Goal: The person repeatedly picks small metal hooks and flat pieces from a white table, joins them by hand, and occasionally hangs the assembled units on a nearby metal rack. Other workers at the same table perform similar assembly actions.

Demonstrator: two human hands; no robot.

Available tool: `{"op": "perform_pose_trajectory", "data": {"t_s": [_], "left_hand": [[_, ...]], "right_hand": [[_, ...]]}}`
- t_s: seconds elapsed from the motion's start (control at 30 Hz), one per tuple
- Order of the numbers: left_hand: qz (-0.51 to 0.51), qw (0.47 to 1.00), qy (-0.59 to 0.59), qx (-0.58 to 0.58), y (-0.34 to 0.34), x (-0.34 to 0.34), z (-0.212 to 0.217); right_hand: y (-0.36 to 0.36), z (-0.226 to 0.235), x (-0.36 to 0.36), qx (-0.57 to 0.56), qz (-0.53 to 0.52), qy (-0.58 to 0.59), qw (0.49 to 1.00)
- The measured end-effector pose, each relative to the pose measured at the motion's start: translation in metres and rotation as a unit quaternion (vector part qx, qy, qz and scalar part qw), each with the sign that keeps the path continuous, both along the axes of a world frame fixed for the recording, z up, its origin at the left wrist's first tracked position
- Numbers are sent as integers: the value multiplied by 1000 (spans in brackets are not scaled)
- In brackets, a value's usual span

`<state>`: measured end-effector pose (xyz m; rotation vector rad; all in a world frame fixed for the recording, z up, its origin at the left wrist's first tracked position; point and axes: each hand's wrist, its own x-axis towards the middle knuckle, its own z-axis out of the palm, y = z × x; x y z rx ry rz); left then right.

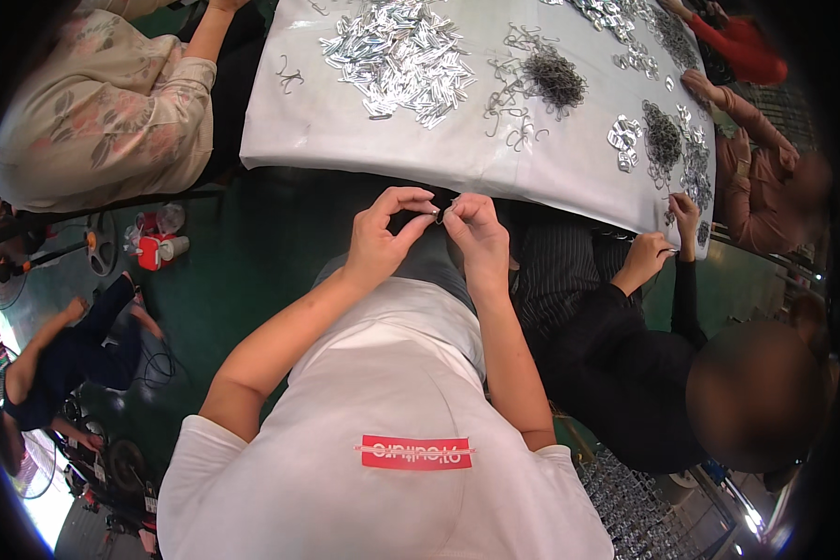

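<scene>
Just off the near edge of the table, my two hands meet in front of my body. My left hand (386,235) is closed, thumb and forefinger pinching the end of a tiny metal piece (436,214). Close beside it, my right hand (479,238) is also pinched, on what looks like a thin bent wire hook; the fingers hide most of it. Ahead on the white-covered table (345,145) lie a large heap of shiny metal strips (401,61) and a tangled pile of dark wire hooks (553,79), with loose hooks (511,117) around it.
At my right a person in black (625,373) handles small parts at the table edge. More people sit along the far right side, near piles of silvery pieces (623,140) and hooks (663,140). A person in a floral top (112,121) sits at left. A red container (151,250) stands on the green floor.
</scene>
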<state>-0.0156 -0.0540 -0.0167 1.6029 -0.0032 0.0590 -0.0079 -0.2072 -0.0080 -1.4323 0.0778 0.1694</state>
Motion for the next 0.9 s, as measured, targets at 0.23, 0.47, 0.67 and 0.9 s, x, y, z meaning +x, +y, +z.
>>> {"op": "perform_pose_trajectory", "data": {"t_s": [0.23, 0.47, 0.67, 0.9], "left_hand": [[4, 1000, -3, 8, -1, -5, 3], [79, 963, -93, 238, 37, 55, -45], [84, 898, -101, 420, 59, 128, -89], [41, 905, -72, 417, 54, 128, -77]], "right_hand": [[9, -6, -5, -82, -47, -112, 989], [4, -10, -3, -140, -34, -171, 975], [2, -18, 8, -121, -9, -143, 982], [9, -17, 17, -142, 12, -145, 979]]}}
